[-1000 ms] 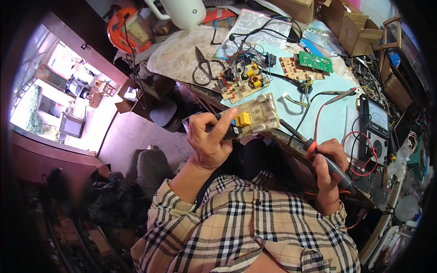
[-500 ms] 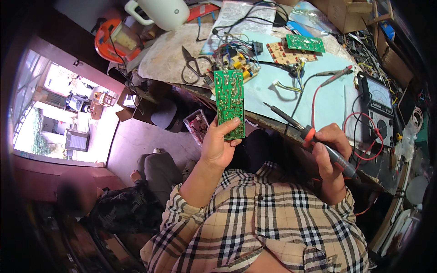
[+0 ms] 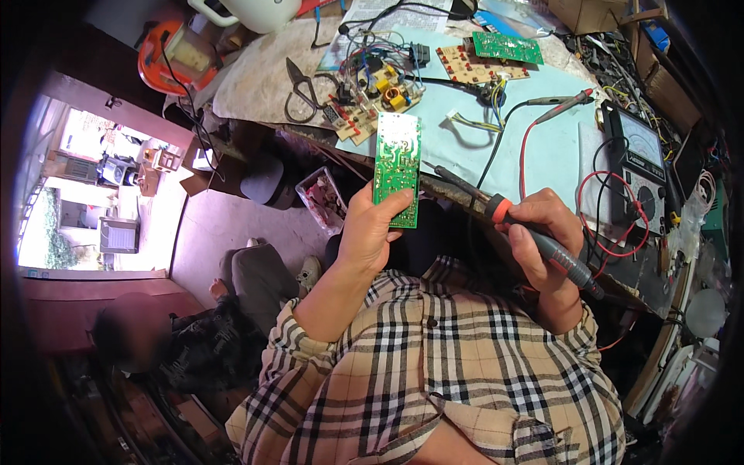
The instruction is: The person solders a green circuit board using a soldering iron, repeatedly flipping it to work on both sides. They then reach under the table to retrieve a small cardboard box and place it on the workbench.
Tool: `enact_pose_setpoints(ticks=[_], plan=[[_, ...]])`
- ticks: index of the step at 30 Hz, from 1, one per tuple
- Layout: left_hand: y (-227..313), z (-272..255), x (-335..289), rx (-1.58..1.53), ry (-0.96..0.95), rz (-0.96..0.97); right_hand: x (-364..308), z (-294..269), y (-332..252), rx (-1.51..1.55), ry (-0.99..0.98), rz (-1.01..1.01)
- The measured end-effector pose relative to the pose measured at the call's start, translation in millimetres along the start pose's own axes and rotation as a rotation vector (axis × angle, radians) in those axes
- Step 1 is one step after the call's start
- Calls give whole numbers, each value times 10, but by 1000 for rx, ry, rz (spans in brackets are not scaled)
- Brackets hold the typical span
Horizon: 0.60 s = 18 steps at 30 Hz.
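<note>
We count two hands: the left hand (image 3: 370,231) grips one green board (image 3: 397,170), and the right hand (image 3: 547,232) grips one iron (image 3: 498,209). Past the left grip we see another green board (image 3: 508,48), so two green ones, plus two tan boards (image 3: 474,71), making four boards. Past that grip, on its left, we find one pair of scissors (image 3: 304,87) and one white jug (image 3: 267,12). Right of the right grip we count one meter (image 3: 647,159); past that grip, two probes (image 3: 564,107).
</note>
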State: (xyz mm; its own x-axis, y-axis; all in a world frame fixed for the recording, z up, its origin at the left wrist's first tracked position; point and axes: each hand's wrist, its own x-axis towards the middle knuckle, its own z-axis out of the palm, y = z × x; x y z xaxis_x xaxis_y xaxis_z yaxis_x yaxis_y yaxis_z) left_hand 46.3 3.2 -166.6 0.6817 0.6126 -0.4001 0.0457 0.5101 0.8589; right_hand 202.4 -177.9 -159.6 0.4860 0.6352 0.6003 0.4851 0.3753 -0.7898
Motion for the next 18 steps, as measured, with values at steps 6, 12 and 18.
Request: enact_pose_setpoints(ticks=[6, 12, 18], plan=[[-55, 11, 4, 60, 10, 122, 48, 7, -20, -72, -71, -27], [-38, 57, -4, 91, 23, 156, 75, 22, -44, -74, -98, -18], [-72, 39, 14, 133, 29, 172, 93, 34, -60, -116, -110, -11]])
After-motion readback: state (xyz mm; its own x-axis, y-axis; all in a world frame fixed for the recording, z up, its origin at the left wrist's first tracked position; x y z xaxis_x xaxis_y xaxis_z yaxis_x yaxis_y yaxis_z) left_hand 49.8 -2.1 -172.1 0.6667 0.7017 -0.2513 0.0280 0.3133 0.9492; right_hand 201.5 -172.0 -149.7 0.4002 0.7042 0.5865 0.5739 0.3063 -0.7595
